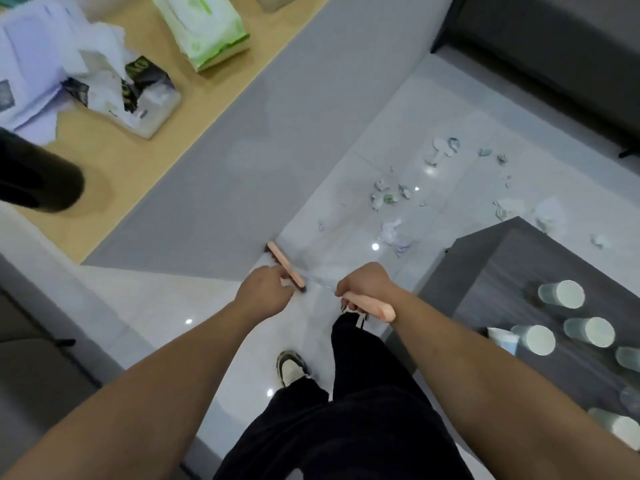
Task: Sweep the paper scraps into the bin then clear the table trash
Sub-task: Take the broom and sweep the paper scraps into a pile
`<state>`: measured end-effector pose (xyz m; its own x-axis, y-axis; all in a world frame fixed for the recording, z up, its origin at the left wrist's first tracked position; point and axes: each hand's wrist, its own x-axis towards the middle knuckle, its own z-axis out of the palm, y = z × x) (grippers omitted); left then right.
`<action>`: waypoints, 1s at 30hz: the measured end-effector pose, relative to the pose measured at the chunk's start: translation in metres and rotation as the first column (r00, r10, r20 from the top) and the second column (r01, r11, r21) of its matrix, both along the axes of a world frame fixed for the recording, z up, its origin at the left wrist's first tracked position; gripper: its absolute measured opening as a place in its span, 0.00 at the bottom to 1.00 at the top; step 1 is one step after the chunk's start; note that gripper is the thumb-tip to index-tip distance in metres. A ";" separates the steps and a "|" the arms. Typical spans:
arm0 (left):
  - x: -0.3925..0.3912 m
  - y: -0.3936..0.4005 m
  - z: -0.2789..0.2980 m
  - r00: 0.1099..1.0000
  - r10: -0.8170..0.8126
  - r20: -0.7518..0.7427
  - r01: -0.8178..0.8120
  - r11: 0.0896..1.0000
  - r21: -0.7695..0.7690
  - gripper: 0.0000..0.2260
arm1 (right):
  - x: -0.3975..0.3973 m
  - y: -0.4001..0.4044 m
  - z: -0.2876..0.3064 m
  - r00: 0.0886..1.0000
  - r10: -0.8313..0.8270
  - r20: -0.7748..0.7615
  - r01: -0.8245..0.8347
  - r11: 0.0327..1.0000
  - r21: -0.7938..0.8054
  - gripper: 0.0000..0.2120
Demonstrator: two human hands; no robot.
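Observation:
Paper scraps (391, 233) lie scattered over the white tiled floor ahead and to the right, with more scraps (443, 150) farther off. I hold a broom with both hands. My right hand (363, 285) grips its pink handle (375, 308). A thin silver shaft (320, 282) runs down to the pink broom head (278, 258), which rests on the floor by the corner of the low table. My left hand (266, 292) has its fingers curled at the lower end of the shaft, in front of the broom head.
A low wooden table (114, 188) at upper left carries torn paper (41, 64), a ripped wrapper (145, 91) and a green tissue pack (204, 29). A dark side table (491, 271) on the right bears several paper cups (568, 294). A dark sofa (554, 57) stands beyond.

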<state>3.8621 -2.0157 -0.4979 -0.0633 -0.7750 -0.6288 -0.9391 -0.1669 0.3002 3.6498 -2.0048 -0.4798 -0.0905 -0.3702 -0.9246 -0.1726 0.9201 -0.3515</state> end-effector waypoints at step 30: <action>-0.215 -0.183 0.004 0.802 -0.587 -0.112 0.585 0.809 -0.049 0.18 | -0.180 -0.049 -0.003 0.888 -0.256 -0.382 0.279 0.960 0.005 0.08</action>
<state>3.6468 -2.1989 -0.4938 -0.5797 -0.5736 -0.5787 -0.8148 0.4082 0.4116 3.4695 -2.0534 -0.4829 -0.5215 -0.2295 -0.8218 -0.0254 0.9669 -0.2539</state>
